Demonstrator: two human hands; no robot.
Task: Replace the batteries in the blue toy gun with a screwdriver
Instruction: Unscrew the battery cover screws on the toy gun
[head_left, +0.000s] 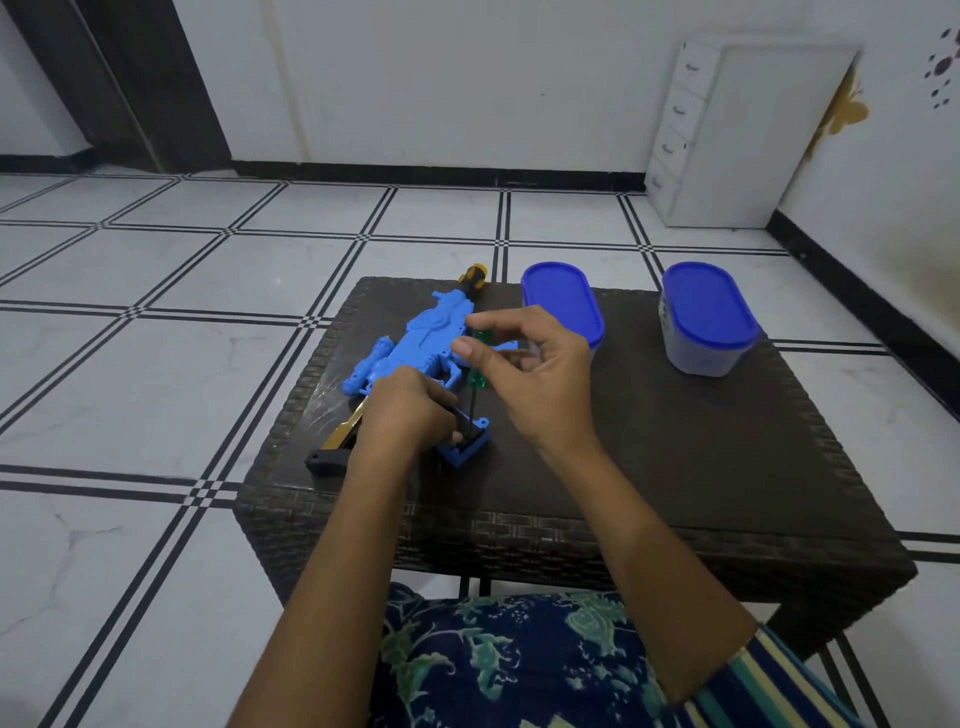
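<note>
1. The blue toy gun lies flat at about 10 o'clock on the dark woven surface. Its grip base points back toward the person.
2. The left hand wraps the grip just above that base, fingers curled round it. It should press down firmly so the gun cannot twist under the tool.
3. The right hand pinches the green handle of the screwdriver between the thumb and fingertips. The shaft stands nearly upright, with its tip down in the base at the left hand's 3 o'clock.
4. This looks like work on the battery-cover screw; loosening or tightening cannot be told.
5. Keep the shaft in line with the screw, bear down, and turn in short twists. A fingertip pinch gives little torque, so a stiff screw probably needs a fuller hold.
6. Whether the tip is seated is too small to see; feel for it before turning.
7. Two blue-lidded containers stand at 12 and 2 o'clock, apart from the work.
</note>
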